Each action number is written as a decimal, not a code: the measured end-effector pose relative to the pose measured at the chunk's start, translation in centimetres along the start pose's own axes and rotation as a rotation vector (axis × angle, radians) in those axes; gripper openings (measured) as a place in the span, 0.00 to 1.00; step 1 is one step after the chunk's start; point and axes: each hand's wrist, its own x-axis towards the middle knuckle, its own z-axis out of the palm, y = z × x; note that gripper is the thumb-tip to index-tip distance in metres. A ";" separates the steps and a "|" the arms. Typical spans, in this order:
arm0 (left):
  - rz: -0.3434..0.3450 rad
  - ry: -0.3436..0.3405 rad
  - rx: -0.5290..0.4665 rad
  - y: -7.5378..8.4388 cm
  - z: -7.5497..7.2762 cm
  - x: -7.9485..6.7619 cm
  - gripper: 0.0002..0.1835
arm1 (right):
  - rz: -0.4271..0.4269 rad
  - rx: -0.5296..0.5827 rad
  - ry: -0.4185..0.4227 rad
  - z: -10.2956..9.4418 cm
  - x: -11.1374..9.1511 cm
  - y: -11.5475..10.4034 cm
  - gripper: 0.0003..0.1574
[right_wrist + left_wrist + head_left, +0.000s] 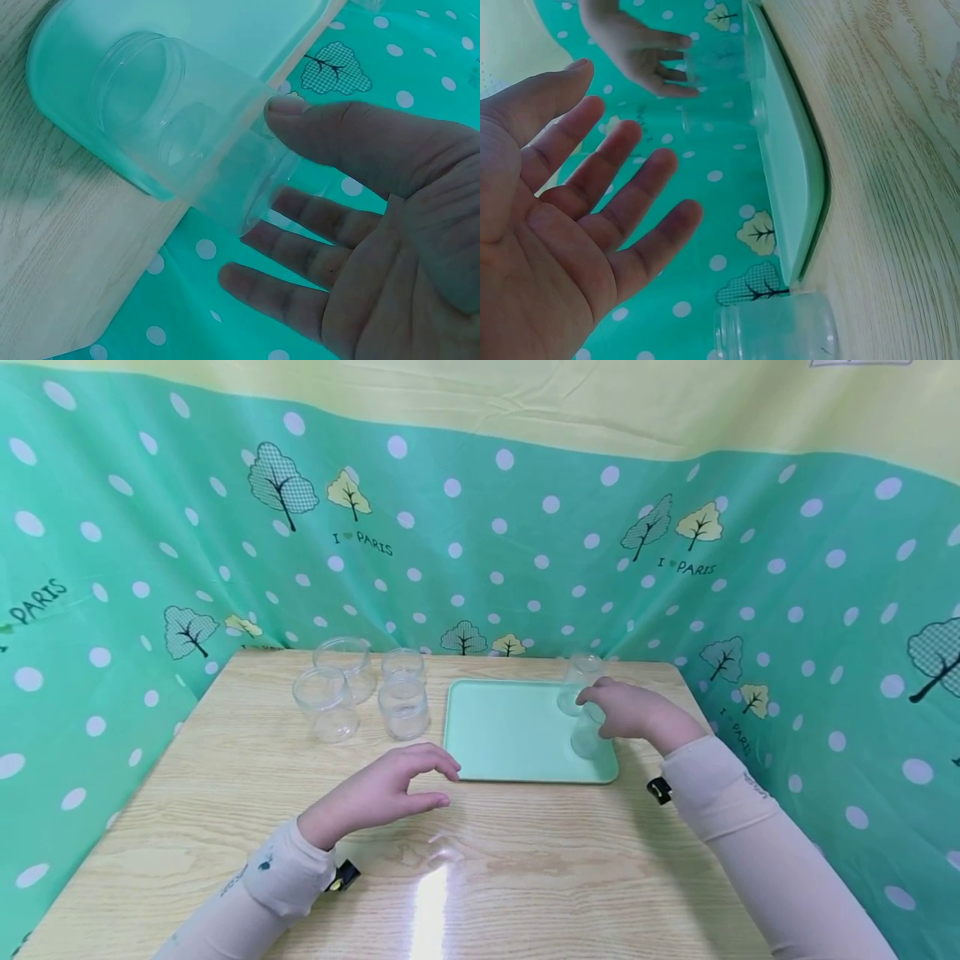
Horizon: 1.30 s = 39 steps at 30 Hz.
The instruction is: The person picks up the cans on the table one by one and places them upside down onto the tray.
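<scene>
On my feed, the right hand [633, 710] pinches a clear jar [586, 742] on the mint-green tray [502, 731] (a second jar [575, 680] stands behind). The left hand [378, 789] hovers, fingers loose.

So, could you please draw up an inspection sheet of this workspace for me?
Surface: light wood-grain table, with a bright glare patch towards the front.
Job's things: a nearer clear jar and a farther clear jar stand at the right end of a green tray; four more clear jars stand left of it.
Clutter: nothing seen.
Grips: the right grip holds the nearer clear jar by its top end; the left grip holds nothing, by the tray's near left corner.
Cables: nothing seen.
Surroundings: green dotted cloth with printed trees behind and at both sides, yellow along the top.
</scene>
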 end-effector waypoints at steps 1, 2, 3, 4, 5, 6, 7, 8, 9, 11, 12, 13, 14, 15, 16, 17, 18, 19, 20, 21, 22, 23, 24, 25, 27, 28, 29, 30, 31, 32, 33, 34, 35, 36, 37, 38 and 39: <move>-0.001 0.000 0.001 0.0 0.0 0.0 0.13 | -0.005 -0.001 0.002 -0.1 -0.1 0.0 0.37; -0.002 -0.001 0.004 0.0 0.0 0.0 0.13 | -0.007 0.001 0.004 -0.1 -0.1 -0.1 0.37; -0.002 -0.002 0.006 0.0 0.0 -0.1 0.13 | -0.007 0.003 0.007 -0.2 -0.2 -0.1 0.37; -0.003 -0.002 0.007 -0.1 0.0 -0.1 0.13 | -0.009 0.005 0.010 -0.3 -0.2 -0.2 0.37; -0.004 -0.002 0.006 0.0 0.0 -0.1 0.13 | -0.012 0.006 0.015 -0.3 -0.3 -0.3 0.37; -0.006 -0.002 0.005 0.0 0.0 -0.1 0.13 | -0.017 0.004 0.019 -0.4 -0.3 -0.3 0.37; -0.007 -0.002 0.004 0.0 0.0 -0.1 0.13 | -0.026 0.003 0.026 -0.5 -0.4 -0.4 0.36; -0.007 -0.002 0.003 0.0 0.0 -0.1 0.13 | -0.036 -0.001 0.034 -0.6 -0.5 -0.5 0.35; -0.007 -0.002 0.001 0.0 0.0 -0.2 0.13 | -0.045 -0.007 0.042 -0.6 -0.5 -0.5 0.35; -0.002 0.001 0.001 -0.1 0.0 -0.2 0.13 | -0.067 -0.010 0.064 -0.8 -0.7 -0.8 0.34; 0.000 0.003 0.001 -0.1 0.0 -0.2 0.13 | -0.074 -0.010 0.074 -0.9 -0.8 -0.9 0.33; 0.002 0.004 0.002 -0.2 0.0 -0.2 0.13 | -0.080 -0.007 0.085 -1.0 -0.8 -1.1 0.33; 0.005 0.005 0.002 -0.2 -0.1 -0.2 0.13 | -0.083 -0.005 0.095 -1.0 -0.9 -1.2 0.33; 0.007 0.007 0.003 -0.3 -0.1 -0.2 0.13 | -0.090 0.001 0.105 -1.0 -0.9 -1.3 0.33; 0.008 0.008 0.005 -0.3 -0.1 -0.2 0.13 | -0.097 0.004 0.115 -1.1 -1.0 -1.5 0.33; 0.007 0.009 0.006 -0.3 -0.1 -0.2 0.13 | -0.105 0.006 0.125 -1.1 -1.1 -1.7 0.32; 0.005 0.009 0.007 -0.3 -0.2 -0.2 0.13 | -0.117 0.005 0.137 -1.0 -1.1 -1.8 0.32; 0.003 0.010 0.008 -0.2 -0.2 -0.2 0.14 | -0.130 -0.001 0.149 -1.0 -1.2 -1.9 0.31; 0.002 0.010 0.009 -0.2 -0.2 -0.2 0.14 | -0.141 -0.006 0.161 -0.9 -1.2 -2.1 0.31; 0.000 0.011 0.011 -0.2 -0.3 -0.2 0.14 | -0.153 -0.014 0.174 -0.8 -1.3 -2.2 0.30; -0.001 0.011 0.012 -0.2 -0.3 -0.2 0.14 | -0.158 -0.017 0.186 -0.8 -1.3 -2.4 0.30; 0.000 0.012 0.012 -0.2 -0.3 -0.2 0.14 | -0.167 -0.018 0.201 -0.7 -1.4 -2.5 0.29; 0.001 0.013 0.013 -0.2 -0.3 -0.2 0.14 | -0.177 -0.019 0.216 -0.7 -1.5 -2.7 0.29; 0.003 0.014 0.015 -0.2 -0.3 -0.2 0.14 | -0.182 -0.018 0.231 -0.7 -1.6 -2.8 0.29; 0.007 0.015 0.016 -0.3 -0.3 -0.2 0.14 | -0.202 -0.006 0.263 -0.6 -2.0 -3.1 0.29; 0.009 0.015 0.016 -0.3 -0.4 -0.2 0.13 | -0.218 0.008 0.278 -0.6 -2.1 -3.3 0.29; 0.012 0.016 0.016 -0.4 -0.4 -0.2 0.13 | -0.232 0.020 0.290 -0.6 -2.3 -3.4 0.28; 0.012 0.015 0.017 -0.4 -0.4 -0.2 0.13 | -0.248 0.036 0.298 -0.5 -2.5 -3.5 0.28; 0.012 0.015 0.018 -0.4 -0.4 -0.2 0.13 | -0.261 0.049 0.305 -0.4 -2.6 -3.6 0.28; 0.012 0.015 0.018 -0.4 -0.4 -0.2 0.13 | -0.277 0.060 0.313 -0.2 -2.7 -3.7 0.28; 0.012 0.015 0.018 -0.4 -0.4 -0.2 0.13 | -0.294 0.072 0.320 -0.1 -2.8 -3.7 0.28; 0.013 0.016 0.019 -0.4 -0.4 -0.2 0.13 | -0.308 0.087 0.326 0.1 -2.9 -3.8 0.28; 0.011 0.016 0.019 -0.4 -0.4 -0.2 0.13 | -0.319 0.098 0.330 0.2 -3.0 -3.9 0.28; 0.010 0.015 0.018 -0.4 -0.4 -0.2 0.13 | -0.328 0.107 0.335 0.4 -3.1 -4.0 0.28; 0.010 0.015 0.018 -0.4 -0.4 -0.2 0.13 | -0.336 0.113 0.342 0.5 -3.1 -4.1 0.28; 0.011 0.015 0.018 -0.4 -0.4 -0.2 0.13 | -0.343 0.120 0.347 0.6 -3.2 -4.2 0.28; 0.010 0.015 0.017 -0.4 -0.4 -0.2 0.13 | -0.347 0.129 0.351 0.7 -3.3 -4.3 0.28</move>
